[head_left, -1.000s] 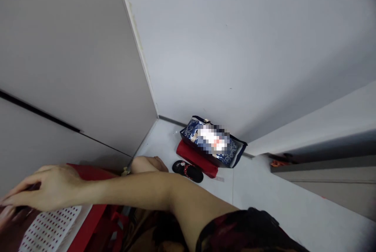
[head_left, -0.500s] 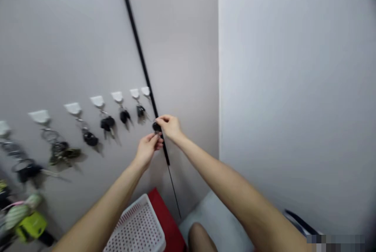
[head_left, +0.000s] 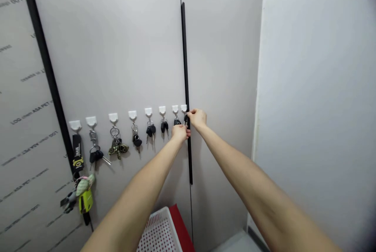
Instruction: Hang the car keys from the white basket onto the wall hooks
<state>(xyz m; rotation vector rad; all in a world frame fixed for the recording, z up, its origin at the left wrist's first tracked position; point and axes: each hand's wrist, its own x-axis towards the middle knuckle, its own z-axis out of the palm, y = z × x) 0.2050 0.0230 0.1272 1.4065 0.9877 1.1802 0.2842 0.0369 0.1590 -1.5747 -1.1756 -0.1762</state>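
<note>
Small bunch of black-headed keys (head_left: 185,118): just below the rightmost white plastic hook (head_left: 183,108), in front of the long black handle strip (head_left: 185,56), between both hands.
Left hand (head_left: 178,132): closed on the bunch from below, probably to steady its metal part.
Right hand (head_left: 198,118): thumb and finger pinched at the bunch's upper side; coming from the right likely leaves the hook side accessible.
Neighbouring dark keys (head_left: 176,121): on the next hook, partly covered by the left hand.
Other white hooks (head_left: 132,115): spaced in a row on the pale grey panel (head_left: 117,48), seemingly so each bunch hangs separately.
White perforated basket (head_left: 173,230): below, beside a red surface (head_left: 183,234); cut off by the lower edge and partly behind the left forearm.
Hard to make out: whether the held bunch's ring is on its hook.
</note>
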